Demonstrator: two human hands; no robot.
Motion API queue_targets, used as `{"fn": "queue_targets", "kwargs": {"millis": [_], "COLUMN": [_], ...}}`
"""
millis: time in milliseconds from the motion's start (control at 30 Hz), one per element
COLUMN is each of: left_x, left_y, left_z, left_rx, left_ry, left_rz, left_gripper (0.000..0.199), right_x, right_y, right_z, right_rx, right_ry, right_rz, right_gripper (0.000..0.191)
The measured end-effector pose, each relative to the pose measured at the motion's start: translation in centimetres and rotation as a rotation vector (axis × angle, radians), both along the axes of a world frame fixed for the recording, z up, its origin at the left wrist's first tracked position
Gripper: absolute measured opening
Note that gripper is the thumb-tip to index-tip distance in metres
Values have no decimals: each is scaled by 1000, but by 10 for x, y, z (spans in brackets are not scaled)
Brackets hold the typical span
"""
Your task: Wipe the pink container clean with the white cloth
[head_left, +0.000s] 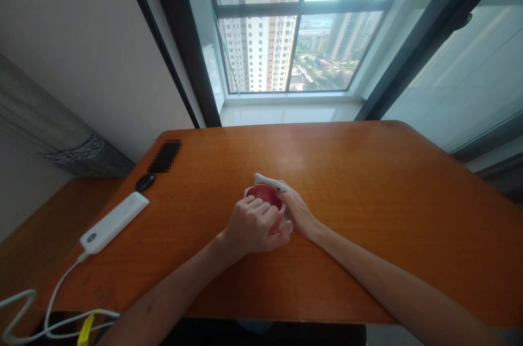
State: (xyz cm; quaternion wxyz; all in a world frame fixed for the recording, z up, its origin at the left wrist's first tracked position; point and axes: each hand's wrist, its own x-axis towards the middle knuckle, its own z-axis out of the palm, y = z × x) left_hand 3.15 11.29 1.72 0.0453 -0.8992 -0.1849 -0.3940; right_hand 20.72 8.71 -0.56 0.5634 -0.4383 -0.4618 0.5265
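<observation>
Near the middle of the wooden table, a small pink bowl [265,192] is held between both hands, its open side tilted toward me. My left hand [253,223] grips the near rim, fingers curled over the edge. On the far right side, my right hand [299,211] presses a white cloth [269,181] against the outside of the bowl, with the thumb at the rim. Part of the cloth shows below the right fingers. The bowl's underside and most of its near wall are hidden by my left hand.
The wooden table [388,199] reaches to the window. Along its left edge lie a white power strip [114,223] with a white cable [57,286], a black oval object [145,182] and a pixelated dark object [164,156]. A yellow tag [85,329] hangs by the cable.
</observation>
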Motion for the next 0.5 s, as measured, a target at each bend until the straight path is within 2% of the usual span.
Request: {"fn": "queue_targets", "kwargs": {"millis": [100, 167, 233, 300, 367, 500], "left_x": [-16, -22, -23, -20, -15, -12], "left_y": [10, 15, 16, 12, 7, 1], "left_z": [9, 10, 5, -3, -12, -16], "left_rx": [-117, -181, -200, -188, -161, -74], "left_ry": [-111, -196, -242, -261, -280, -182], "left_rz": [-233, -366, -441, -492, -512, -443], "left_gripper": [43, 52, 56, 57, 57, 46], "right_x": [3, 4, 4, 3, 2, 2], "right_y": [2, 4, 5, 4, 3, -1], "right_z": [3, 6, 9, 12, 13, 13], "right_rx": [-75, -139, -202, -255, -280, -300], "right_ry": [73, 156, 221, 234, 217, 317], "right_rz": [93, 236, 394, 507, 562, 522], "right_gripper": [37, 41, 44, 40, 34, 34]}}
